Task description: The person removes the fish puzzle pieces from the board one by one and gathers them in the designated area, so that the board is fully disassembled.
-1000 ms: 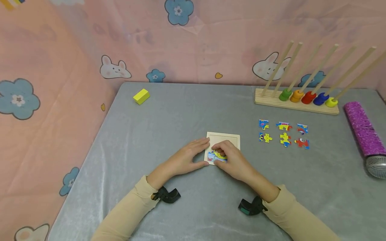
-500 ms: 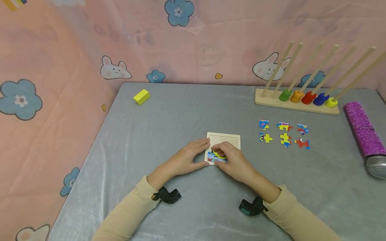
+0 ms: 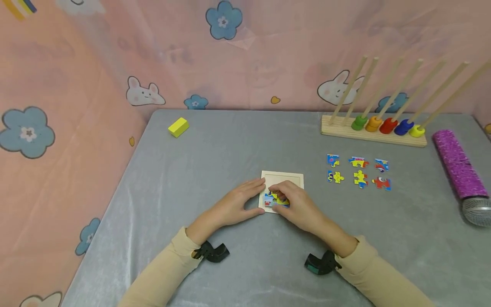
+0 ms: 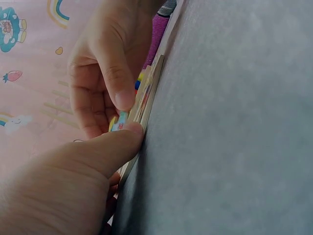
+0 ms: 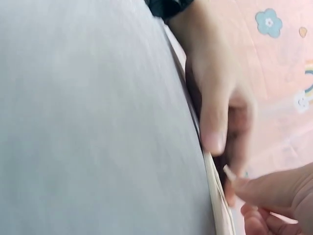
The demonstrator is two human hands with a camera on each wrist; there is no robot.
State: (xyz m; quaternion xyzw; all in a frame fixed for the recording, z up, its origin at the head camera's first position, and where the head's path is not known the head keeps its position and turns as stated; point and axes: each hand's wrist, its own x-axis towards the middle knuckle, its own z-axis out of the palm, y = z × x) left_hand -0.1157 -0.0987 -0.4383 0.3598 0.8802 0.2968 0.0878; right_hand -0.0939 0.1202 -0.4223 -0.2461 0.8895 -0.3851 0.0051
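A small square wooden puzzle board lies on the table in front of the person. The left hand rests along its left edge, fingers extended on the upper part of that side and thumb at the near corner. Over the board's lower half, the right hand pinches a colourful jigsaw piece between thumb and fingertips; the left wrist view shows it tilted up from the board. Blue and yellow printed pieces lie in the board's lower left, partly hidden by the right fingers.
Several loose jigsaw pieces lie in two rows right of the board. Behind them stands a wooden peg rack with coloured rings and tall rods. A purple glittery microphone lies far right, a yellow block back left.
The head view has shifted slightly. Both hands stay at the board; the piece under the right fingers has tilted, so more yellow shows beside them.
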